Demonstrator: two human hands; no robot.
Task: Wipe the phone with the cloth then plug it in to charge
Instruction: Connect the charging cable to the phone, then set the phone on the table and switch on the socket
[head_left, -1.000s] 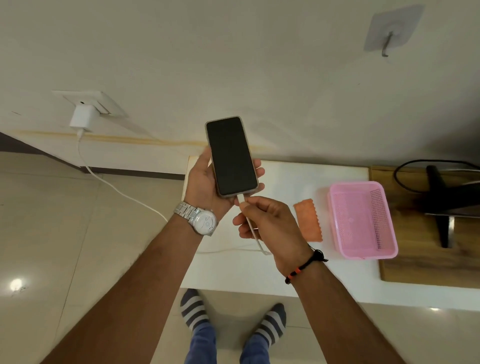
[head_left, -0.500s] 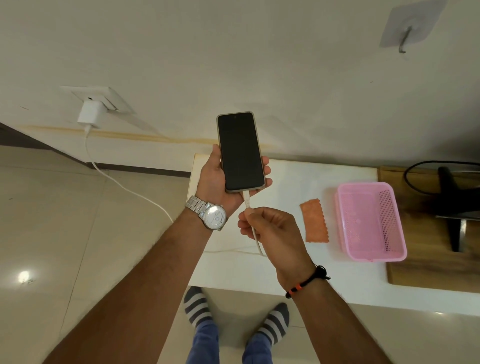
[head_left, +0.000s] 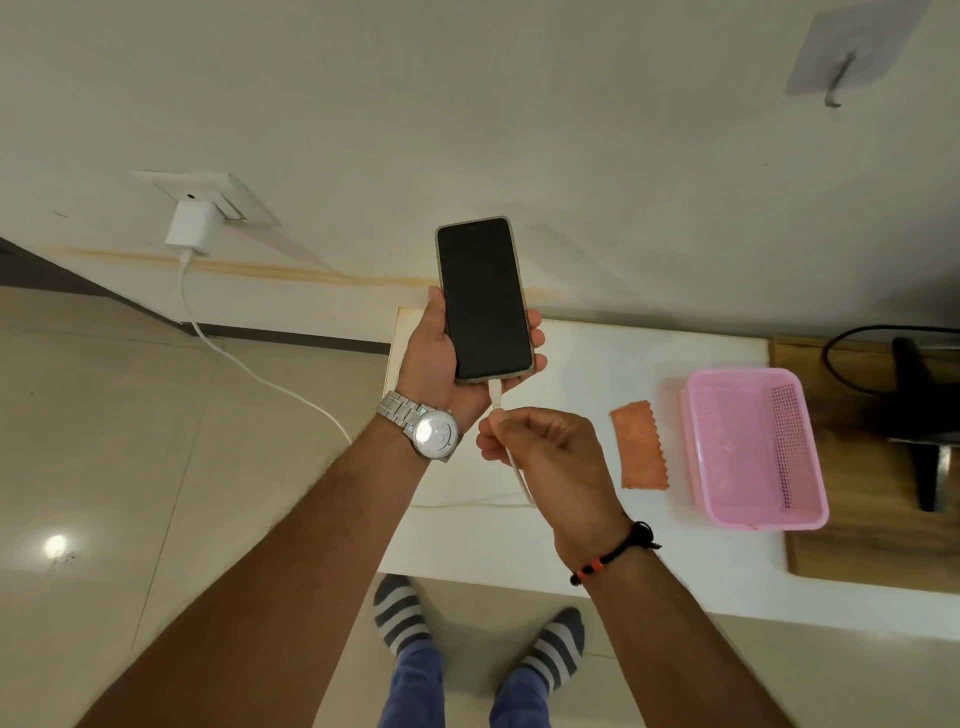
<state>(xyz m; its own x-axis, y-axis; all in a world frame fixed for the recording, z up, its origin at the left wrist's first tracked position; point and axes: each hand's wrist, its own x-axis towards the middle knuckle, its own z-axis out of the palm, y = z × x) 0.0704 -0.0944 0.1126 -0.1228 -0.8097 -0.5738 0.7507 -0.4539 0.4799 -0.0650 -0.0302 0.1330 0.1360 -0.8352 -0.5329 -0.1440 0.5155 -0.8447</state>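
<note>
We hold the black-screened slab phone in its pale case (head_left: 484, 301) upright in the left hand (head_left: 441, 364), above the far left corner of the white rectangular table (head_left: 597, 364). The thumb lies along its left edge and the fingertips (head_left: 535, 332) curl round the right edge, so the grip is a firm cradle. The right hand (head_left: 545, 447) sits just below and to the right, thumb and forefinger pinching the thin white charging cable (head_left: 497, 397) a little behind its plug. The plug meets the phone's bottom edge; whether it is fully seated cannot be told, and the screen is dark.

To do this step well, we keep the plug in line with the phone's long axis and push straight up, bracing the phone against the left palm. We avoid bending the cable at the plug. We judge that a lit screen would confirm charging.

The cable runs from the right hand down to the table, then left across the floor to the white block charger (head_left: 193, 228) in the wall socket (head_left: 218, 192). Both forearms reach forward, and the hands are close together but not touching. A silver watch (head_left: 434, 431) faces up on the left wrist.

The orange square cloth (head_left: 639, 447) lies flat on the table, just left of the pink plastic mesh basket (head_left: 753, 447), so wiping appears done.
</note>
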